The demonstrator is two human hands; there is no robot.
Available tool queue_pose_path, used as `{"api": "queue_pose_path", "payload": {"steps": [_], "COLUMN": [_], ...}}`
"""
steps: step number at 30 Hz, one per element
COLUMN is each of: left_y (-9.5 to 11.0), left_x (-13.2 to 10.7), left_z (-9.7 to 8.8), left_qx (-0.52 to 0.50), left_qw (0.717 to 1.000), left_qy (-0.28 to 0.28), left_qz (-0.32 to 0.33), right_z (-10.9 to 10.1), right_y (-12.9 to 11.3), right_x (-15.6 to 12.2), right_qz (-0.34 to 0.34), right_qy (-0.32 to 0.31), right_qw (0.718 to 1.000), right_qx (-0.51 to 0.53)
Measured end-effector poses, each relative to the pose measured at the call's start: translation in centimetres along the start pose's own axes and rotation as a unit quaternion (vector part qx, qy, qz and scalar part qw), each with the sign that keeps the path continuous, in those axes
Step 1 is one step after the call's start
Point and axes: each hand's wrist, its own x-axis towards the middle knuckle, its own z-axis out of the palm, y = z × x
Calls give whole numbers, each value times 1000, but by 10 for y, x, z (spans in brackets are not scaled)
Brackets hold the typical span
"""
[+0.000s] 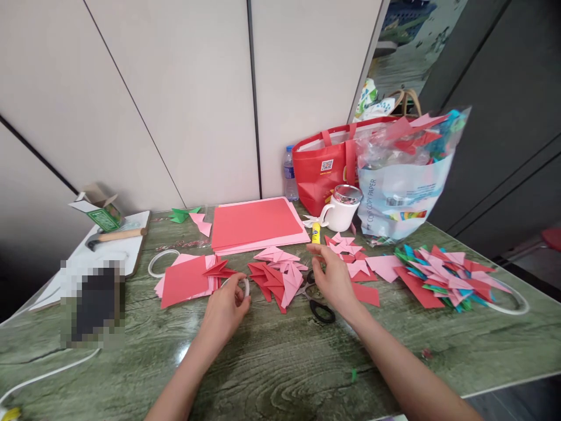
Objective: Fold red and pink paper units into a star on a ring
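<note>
My left hand (225, 309) is closed around a small white tape ring (243, 286), just below a stack of red and pink paper squares (186, 279). My right hand (333, 278) hovers with fingers spread over black-handled scissors (316, 299), its fingertips near a pile of folded red and pink paper pieces (277, 275). More folded pink pieces (350, 252) lie just beyond the right hand.
Large red and pink sheets (258, 225), a white mug (342, 209), a glue stick (316, 233), a red bag (326, 165), a plastic bag of folded paper (405, 175) and a water bottle (289, 173) stand behind. A multicoloured folded pile (445, 276) lies right; a hammer (114, 235) left.
</note>
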Motion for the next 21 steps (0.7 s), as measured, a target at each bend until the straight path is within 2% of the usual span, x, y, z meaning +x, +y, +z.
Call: {"api": "queue_pose_path", "payload": {"steps": [2,4,7,11,17,19,21], "left_y": [6,14,24,26,22,21,21], "left_x": [0,-1,-4,-7,-7,-6,-5], "left_z": [-7,-15,-24,-26,-17,-16,-15], "left_qx": [-134,-269,-393,-471,-485,-484,-483], "left_qw": [990,959,913,874,867,867,868], "left_qy": [37,34,3,-54,-71,-80,-81], "left_qz": [-29,-77,-109,-109,-95,-91,-86], "right_z": [-13,-25,-34,-34,-43,-54,-67], "right_y": [1,2,3,3,-13,-18,-21], "right_x": [0,-3,-9,-12,-23,-28,-30], "right_qz": [3,-2,-25,-49,-48,-44,-32], "right_qy": [-106,-226,-326,-347,-365,-386,-435], "right_qw": [991,962,921,895,866,864,866], "right_qx": [-78,-152,-212,-276,-337,-319,-245]}}
